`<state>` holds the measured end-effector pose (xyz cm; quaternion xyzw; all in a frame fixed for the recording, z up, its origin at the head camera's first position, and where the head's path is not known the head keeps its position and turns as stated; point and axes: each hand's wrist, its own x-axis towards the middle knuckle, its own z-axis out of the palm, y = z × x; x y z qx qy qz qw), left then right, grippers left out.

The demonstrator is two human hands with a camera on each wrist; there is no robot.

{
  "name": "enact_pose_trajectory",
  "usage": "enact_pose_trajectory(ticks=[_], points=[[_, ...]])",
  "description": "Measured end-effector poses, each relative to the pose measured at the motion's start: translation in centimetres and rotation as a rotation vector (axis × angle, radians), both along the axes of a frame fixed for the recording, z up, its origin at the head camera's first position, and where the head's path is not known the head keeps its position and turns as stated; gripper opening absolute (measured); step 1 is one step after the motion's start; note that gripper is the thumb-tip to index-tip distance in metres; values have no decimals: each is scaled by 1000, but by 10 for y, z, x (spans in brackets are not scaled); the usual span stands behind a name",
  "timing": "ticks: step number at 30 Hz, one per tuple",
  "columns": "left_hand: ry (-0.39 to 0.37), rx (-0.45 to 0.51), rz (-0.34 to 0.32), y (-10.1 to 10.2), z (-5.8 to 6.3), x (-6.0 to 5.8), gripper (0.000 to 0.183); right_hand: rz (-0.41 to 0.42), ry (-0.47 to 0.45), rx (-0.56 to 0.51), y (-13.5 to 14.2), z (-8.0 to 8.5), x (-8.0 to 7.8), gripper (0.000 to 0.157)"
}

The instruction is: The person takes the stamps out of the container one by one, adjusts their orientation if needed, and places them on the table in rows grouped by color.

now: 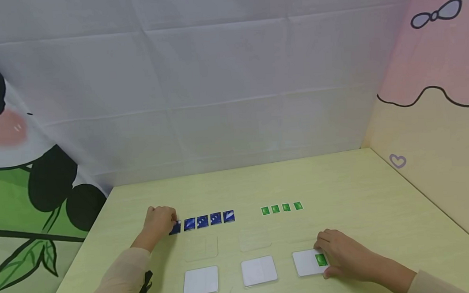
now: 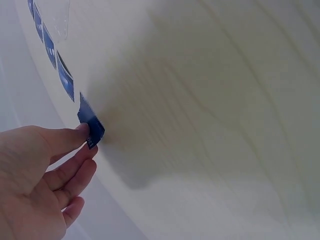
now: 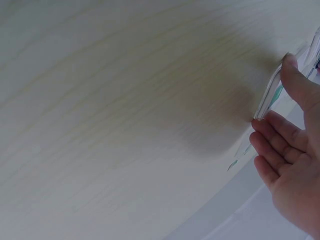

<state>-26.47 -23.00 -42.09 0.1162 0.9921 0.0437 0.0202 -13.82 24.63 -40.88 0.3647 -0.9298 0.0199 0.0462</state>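
Observation:
At the left end of a row of small dark blue picture squares (image 1: pixel 202 221), my left hand (image 1: pixel 159 223) pinches the endmost blue square (image 2: pixel 91 120) between thumb and fingertips. That square looks slightly tilted in the left wrist view. On the right, my right hand (image 1: pixel 345 255) holds a white card (image 1: pixel 304 263) by its right end, thumb at the near corner and fingers at the far one. A small green square (image 1: pixel 321 260) lies on that card near the hand. The card's clear edge (image 3: pixel 270 90) shows between thumb and fingers in the right wrist view.
Two more white cards (image 1: pixel 200 281) (image 1: pixel 259 271) lie in line on the pale wooden table (image 1: pixel 332 181). Behind them are faint clear rectangular pieces (image 1: pixel 201 248) (image 1: pixel 255 241). Several green squares (image 1: pixel 286 207) form a row farther back. White cloth (image 1: pixel 231 76) hangs behind the table.

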Motion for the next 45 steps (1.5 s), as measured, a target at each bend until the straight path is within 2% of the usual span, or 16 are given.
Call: enact_pose_trajectory(ticks=[18,27,45], points=[[19,-24,3,-2,5,3,5,14,6,5,-2,2,0,54],[13,-23,-7,-2,7,4,7,-13,-34,19,-3,1,-1,56],[57,27,-32,15,12,22,12,-14,-23,26,-2,2,1,55]])
